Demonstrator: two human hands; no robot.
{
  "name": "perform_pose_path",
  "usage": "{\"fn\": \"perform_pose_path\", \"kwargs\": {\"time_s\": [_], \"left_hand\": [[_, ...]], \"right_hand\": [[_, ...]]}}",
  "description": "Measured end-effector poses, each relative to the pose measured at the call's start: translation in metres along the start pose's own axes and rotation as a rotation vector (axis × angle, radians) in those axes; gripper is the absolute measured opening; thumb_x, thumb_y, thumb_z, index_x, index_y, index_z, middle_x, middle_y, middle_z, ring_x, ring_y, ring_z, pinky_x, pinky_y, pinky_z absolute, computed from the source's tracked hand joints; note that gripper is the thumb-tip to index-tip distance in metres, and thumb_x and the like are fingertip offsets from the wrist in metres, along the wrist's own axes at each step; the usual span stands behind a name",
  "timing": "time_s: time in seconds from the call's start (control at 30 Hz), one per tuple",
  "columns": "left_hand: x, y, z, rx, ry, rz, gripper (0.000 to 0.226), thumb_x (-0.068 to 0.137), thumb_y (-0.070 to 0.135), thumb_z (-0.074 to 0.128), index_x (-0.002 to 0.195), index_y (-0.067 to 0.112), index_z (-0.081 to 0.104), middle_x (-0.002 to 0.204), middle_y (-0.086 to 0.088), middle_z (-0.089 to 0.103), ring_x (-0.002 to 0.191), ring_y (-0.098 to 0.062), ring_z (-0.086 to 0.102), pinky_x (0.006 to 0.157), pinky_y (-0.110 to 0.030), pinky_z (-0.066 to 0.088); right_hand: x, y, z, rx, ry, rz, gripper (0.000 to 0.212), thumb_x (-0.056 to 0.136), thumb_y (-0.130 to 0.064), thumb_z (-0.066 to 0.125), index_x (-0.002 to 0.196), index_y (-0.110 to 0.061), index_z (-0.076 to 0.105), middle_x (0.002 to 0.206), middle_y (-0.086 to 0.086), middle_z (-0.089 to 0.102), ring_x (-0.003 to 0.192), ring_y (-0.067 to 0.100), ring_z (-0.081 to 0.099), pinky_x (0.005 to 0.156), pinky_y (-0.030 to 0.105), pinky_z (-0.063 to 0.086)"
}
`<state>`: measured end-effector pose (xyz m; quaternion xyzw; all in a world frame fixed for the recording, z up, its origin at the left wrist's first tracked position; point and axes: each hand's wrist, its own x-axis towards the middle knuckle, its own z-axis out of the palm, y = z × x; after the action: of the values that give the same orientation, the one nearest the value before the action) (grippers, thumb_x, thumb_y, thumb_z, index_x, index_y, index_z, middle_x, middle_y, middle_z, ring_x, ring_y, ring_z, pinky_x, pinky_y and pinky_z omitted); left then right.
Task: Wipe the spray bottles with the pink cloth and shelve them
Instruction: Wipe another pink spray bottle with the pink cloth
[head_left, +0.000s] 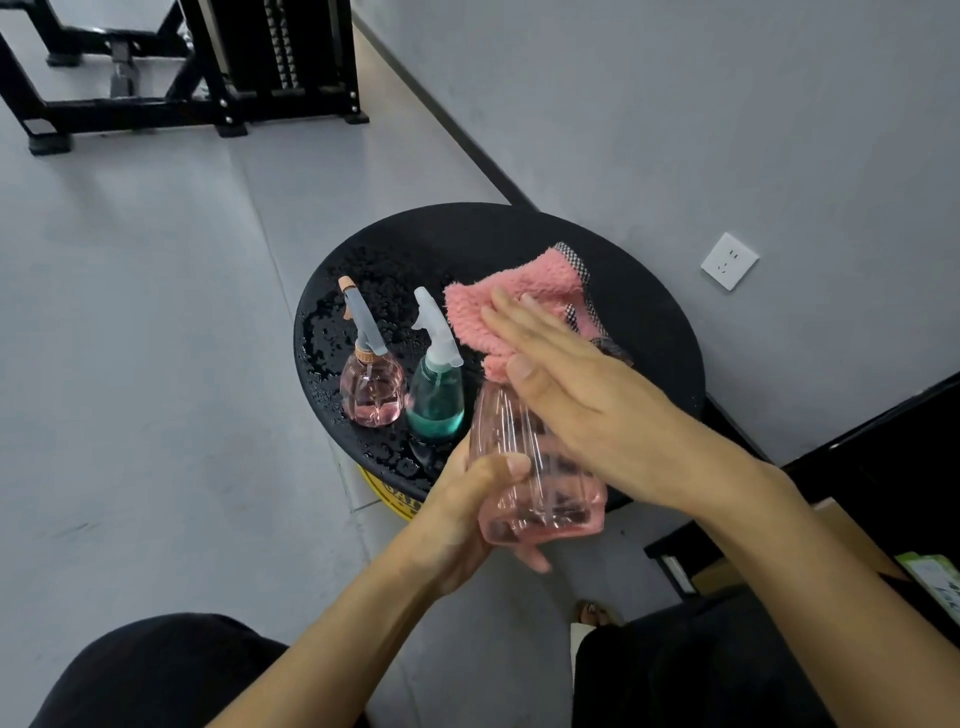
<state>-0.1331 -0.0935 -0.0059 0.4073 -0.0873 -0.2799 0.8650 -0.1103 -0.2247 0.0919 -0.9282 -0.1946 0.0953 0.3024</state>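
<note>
Three spray bottles are in view. The ribbed pink bottle is held tilted above the near edge of the round black tabletop. The left hand grips its base: the thumb lies across the near face and the fingers curl underneath it. The right hand is flat, its fingers straight and close together, and presses the pink cloth down over the bottle's upper end. The cloth hides the sprayer head, and its far part spreads out beyond the fingertips. The small pink bottle and the teal bottle stand upright just beside each other on the tabletop, left of the held bottle and apart from both hands. Water droplets bead the surface around them. A white wall socket is on the grey wall.
</note>
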Motion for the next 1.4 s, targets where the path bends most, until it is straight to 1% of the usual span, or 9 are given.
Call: {"fn": "perform_pose_path", "kwargs": {"time_s": [0.27,0.47,0.53,0.67,0.83,0.93,1.07,1.3,1.4], "left_hand": [[0.000,-0.004,0.007,-0.035,-0.020,-0.029,0.101,0.046,0.051,0.087,0.128,0.015,0.042,0.105,-0.013,0.069,0.081,-0.030,0.070,0.040,-0.030,0.054],[-0.001,-0.002,0.005,-0.072,-0.025,-0.012,0.097,0.052,0.053,0.084,0.129,0.012,0.043,0.097,-0.008,0.072,0.079,-0.028,0.072,0.039,-0.029,0.054],[-0.003,-0.002,0.006,-0.072,-0.046,-0.004,0.087,0.055,0.051,0.083,0.129,0.023,0.046,0.101,-0.007,0.071,0.082,-0.028,0.071,0.041,-0.030,0.055],[-0.002,-0.003,0.007,-0.061,-0.048,-0.042,0.113,0.050,0.051,0.086,0.138,0.004,0.032,0.109,-0.017,0.064,0.083,-0.031,0.069,0.041,-0.031,0.055],[-0.002,-0.003,0.006,-0.071,-0.058,-0.036,0.114,0.050,0.052,0.086,0.138,0.003,0.032,0.112,-0.019,0.063,0.084,-0.031,0.070,0.041,-0.030,0.054],[-0.002,-0.001,0.004,-0.091,-0.035,-0.027,0.108,0.051,0.052,0.085,0.135,0.005,0.036,0.107,-0.015,0.068,0.085,-0.030,0.070,0.040,-0.030,0.054],[-0.002,-0.001,0.003,-0.059,-0.044,-0.003,0.080,0.058,0.046,0.081,0.128,0.026,0.046,0.108,-0.010,0.069,0.088,-0.033,0.069,0.042,-0.032,0.055],[0.000,-0.003,0.007,-0.033,-0.058,-0.034,0.096,0.050,0.050,0.086,0.128,0.016,0.042,0.107,-0.014,0.066,0.083,-0.031,0.069,0.042,-0.032,0.055],[0.000,-0.002,0.003,-0.070,-0.060,0.003,0.083,0.059,0.045,0.082,0.130,0.024,0.045,0.107,-0.013,0.068,0.084,-0.032,0.070,0.042,-0.031,0.055]], "right_hand": [[0.029,0.009,-0.007,-0.141,0.078,0.090,0.061,0.100,-0.050,0.016,0.154,-0.025,0.003,0.161,-0.013,-0.008,0.145,0.002,-0.015,0.121,0.033,-0.006],[0.007,0.001,-0.001,-0.106,-0.012,0.030,0.060,0.098,-0.052,0.020,0.153,-0.033,0.009,0.158,-0.024,-0.001,0.141,-0.011,-0.010,0.112,0.010,-0.007],[0.004,0.001,-0.003,-0.115,-0.008,0.031,0.060,0.097,-0.053,0.020,0.153,-0.033,0.012,0.158,-0.025,0.001,0.141,-0.012,-0.008,0.113,0.012,-0.005],[0.015,0.010,-0.011,-0.184,0.054,0.073,0.065,0.094,-0.056,0.012,0.153,-0.031,0.003,0.159,-0.019,-0.007,0.143,-0.005,-0.012,0.118,0.025,-0.006],[0.018,0.017,-0.009,-0.116,0.101,0.109,0.071,0.091,-0.059,0.012,0.153,-0.029,0.000,0.159,-0.018,-0.011,0.143,-0.005,-0.017,0.116,0.020,-0.009],[0.004,0.010,-0.001,-0.101,0.051,0.072,0.068,0.091,-0.059,0.013,0.153,-0.032,0.002,0.158,-0.023,-0.008,0.141,-0.011,-0.014,0.119,0.023,-0.007],[-0.004,0.006,-0.003,-0.104,0.031,0.073,0.067,0.093,-0.059,0.020,0.152,-0.035,0.001,0.157,-0.025,-0.007,0.140,-0.013,-0.011,0.119,0.023,-0.004],[0.020,0.014,-0.007,-0.104,0.108,0.127,0.076,0.086,-0.062,0.013,0.153,-0.029,-0.002,0.159,-0.018,-0.014,0.143,-0.003,-0.019,0.117,0.024,-0.009],[0.008,0.007,0.001,-0.084,0.051,0.057,0.068,0.091,-0.059,0.013,0.152,-0.033,0.000,0.157,-0.023,-0.012,0.141,-0.009,-0.016,0.119,0.023,-0.008]]}}
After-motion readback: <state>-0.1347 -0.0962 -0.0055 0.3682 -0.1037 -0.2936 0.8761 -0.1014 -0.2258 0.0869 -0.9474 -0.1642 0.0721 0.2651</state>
